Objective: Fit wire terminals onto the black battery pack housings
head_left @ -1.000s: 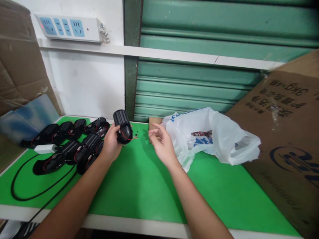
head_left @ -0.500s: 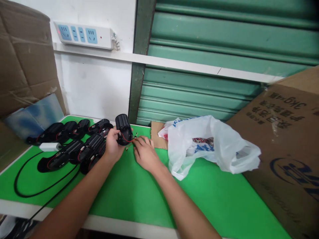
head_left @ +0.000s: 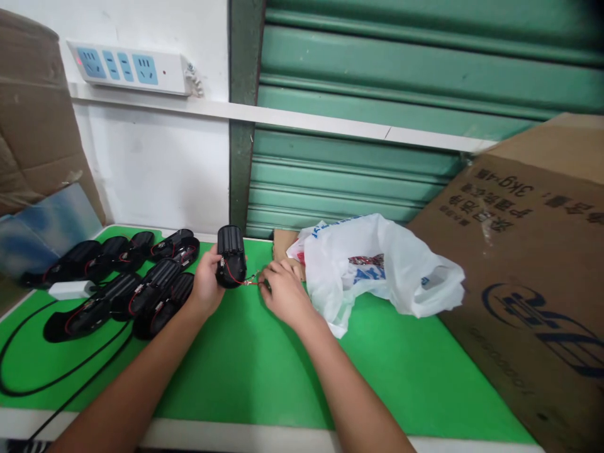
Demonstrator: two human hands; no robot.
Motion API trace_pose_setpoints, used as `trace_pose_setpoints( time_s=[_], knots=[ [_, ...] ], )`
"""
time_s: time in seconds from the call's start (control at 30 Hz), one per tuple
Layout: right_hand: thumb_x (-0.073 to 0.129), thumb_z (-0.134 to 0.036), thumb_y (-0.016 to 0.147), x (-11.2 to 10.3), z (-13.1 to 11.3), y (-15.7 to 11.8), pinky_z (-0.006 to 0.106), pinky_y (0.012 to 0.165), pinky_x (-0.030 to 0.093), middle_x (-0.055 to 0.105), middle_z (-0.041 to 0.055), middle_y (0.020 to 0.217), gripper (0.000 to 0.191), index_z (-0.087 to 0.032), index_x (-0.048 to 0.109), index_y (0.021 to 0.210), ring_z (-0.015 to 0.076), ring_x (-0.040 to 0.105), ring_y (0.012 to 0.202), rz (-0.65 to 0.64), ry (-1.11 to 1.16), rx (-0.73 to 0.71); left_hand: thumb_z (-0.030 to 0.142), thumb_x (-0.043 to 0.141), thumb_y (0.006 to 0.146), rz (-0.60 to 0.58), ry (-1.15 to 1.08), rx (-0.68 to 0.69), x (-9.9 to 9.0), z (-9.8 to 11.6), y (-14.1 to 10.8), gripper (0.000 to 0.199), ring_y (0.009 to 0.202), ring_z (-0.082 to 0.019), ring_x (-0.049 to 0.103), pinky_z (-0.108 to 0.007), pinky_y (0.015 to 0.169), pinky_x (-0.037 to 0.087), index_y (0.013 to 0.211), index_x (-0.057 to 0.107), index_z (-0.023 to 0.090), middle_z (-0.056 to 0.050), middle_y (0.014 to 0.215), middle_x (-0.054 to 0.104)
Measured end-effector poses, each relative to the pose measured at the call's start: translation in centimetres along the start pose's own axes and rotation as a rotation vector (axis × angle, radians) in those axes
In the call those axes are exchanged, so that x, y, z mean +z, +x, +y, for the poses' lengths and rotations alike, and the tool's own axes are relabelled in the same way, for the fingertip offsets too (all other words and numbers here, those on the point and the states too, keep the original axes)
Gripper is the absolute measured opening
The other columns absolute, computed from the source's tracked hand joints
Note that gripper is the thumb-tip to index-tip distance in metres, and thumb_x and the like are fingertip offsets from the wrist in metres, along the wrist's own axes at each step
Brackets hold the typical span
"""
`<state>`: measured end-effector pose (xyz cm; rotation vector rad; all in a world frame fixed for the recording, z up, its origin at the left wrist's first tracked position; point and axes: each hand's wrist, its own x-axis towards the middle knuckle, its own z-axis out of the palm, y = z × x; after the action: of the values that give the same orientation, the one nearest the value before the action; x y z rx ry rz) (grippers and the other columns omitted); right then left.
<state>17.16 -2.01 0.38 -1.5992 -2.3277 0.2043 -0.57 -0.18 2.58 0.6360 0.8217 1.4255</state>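
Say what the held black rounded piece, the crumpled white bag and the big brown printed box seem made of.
Held black rounded piece: probably moulded plastic, semi-glossy, from highlights along its ridges.
Crumpled white bag: likely thin plastic film, faintly shiny, from its translucent creases.
Big brown printed box: apparently cardboard, matte, from dull, flat panels.

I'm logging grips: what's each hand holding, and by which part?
Left hand holds a black casing by its left side; right hand is at the red wire, its hold unclear.
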Motion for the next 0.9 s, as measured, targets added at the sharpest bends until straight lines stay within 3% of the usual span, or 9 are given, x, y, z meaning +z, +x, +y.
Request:
trace_pose_setpoints(
  time_s=[0.27,0.57,0.9],
  knots=[
    [0.049,-0.022,0.105,0.6,0.2,0.0,0.046,0.093,0.039,0.070,0.0132,0.117,0.022,-0.017,0.071,0.104,0.0314,0.055,0.116,0.036,-0.096,-0.013,0.024,0.060,0.066,0.017,0.045,-0.005,0.0,-0.5,0.1,0.036,0.091,-0.026,0.074,-0.035,0.076,0.063,0.100,0.067,0.016,-0.004,0.083,0.073],
    [0.052,-0.018,0.102,0.2,0.7,-0.1,0.044,0.096,0.039,0.070,0.0120,0.112,0.015,-0.019,0.067,0.104,0.0298,0.056,0.111,0.037,-0.049,-0.005,0.022,0.057,0.069,0.023,0.029,-0.005,-0.1,-0.7,0.4,0.025,0.080,-0.022,0.071,-0.031,0.071,0.061,0.092,0.066,0.019,-0.001,0.077,0.069],
    [0.052,-0.010,0.098,0.4,0.9,-0.3,0.038,0.087,0.038,0.074,0.0081,0.108,0.018,-0.021,0.064,0.108,0.0273,0.063,0.107,0.014,0.074,-0.024,0.020,0.055,0.068,0.030,0.027,0.004,0.6,-0.9,0.0,0.016,0.088,-0.024,0.072,-0.032,0.076,0.061,0.083,0.061,0.020,-0.002,0.078,0.069]
  ],
)
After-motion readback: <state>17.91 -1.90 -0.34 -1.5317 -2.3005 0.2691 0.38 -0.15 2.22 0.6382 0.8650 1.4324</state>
